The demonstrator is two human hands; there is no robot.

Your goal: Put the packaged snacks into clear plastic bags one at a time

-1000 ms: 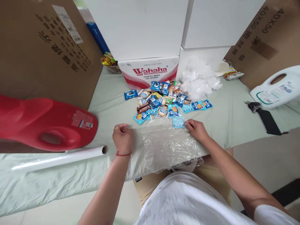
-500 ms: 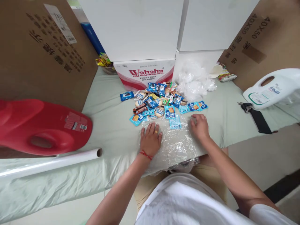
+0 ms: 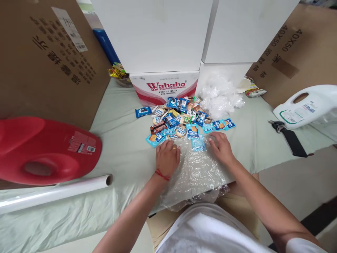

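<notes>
A clear sheet of plastic film [image 3: 201, 177] lies wrinkled at the table's front edge and hangs over it. My left hand [image 3: 167, 160] rests on the film's left side, palm down, fingers a little apart and slightly bent. At the film's right side is my right hand [image 3: 221, 147], thumb and fingers apart, touching near its edge. Between my hands a light-blue snack packet [image 3: 198, 143] lies on the film, with a blue snack packet [image 3: 192, 131] just behind it. Beyond them spreads a heap of small wrapped snacks [image 3: 179, 119], in blue, white and brown wrappers.
Behind the heap stands a Wahaha carton [image 3: 165, 86], beside crumpled clear plastic [image 3: 219, 96]. A red jug [image 3: 50, 151] and a film roll [image 3: 56, 193] lie left. On the right are a white jug [image 3: 297, 109] and a black phone-like object with keys [image 3: 293, 140].
My right hand has moved slightly left over the film. My left hand stays on the film, its fingers a bit more bent. The view has shifted slightly.
</notes>
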